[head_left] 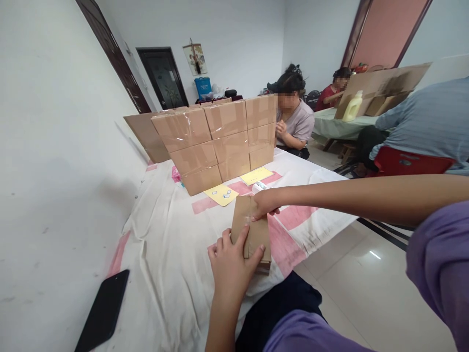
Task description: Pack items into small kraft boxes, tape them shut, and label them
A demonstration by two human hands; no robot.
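Left hand [231, 261]: grip wide, spread across near part of cardboard box [261, 233]. Right hand [265, 201]: on its far end; cannot tell whether grip holds anything.

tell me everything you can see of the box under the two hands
The box is plain brown cardboard, longer than wide, lying on the patterned cloth. Its top looks closed, a seam running lengthwise, with a shiny patch, perhaps tape. The left hand lies spread on its near part; the right hand touches its far part.
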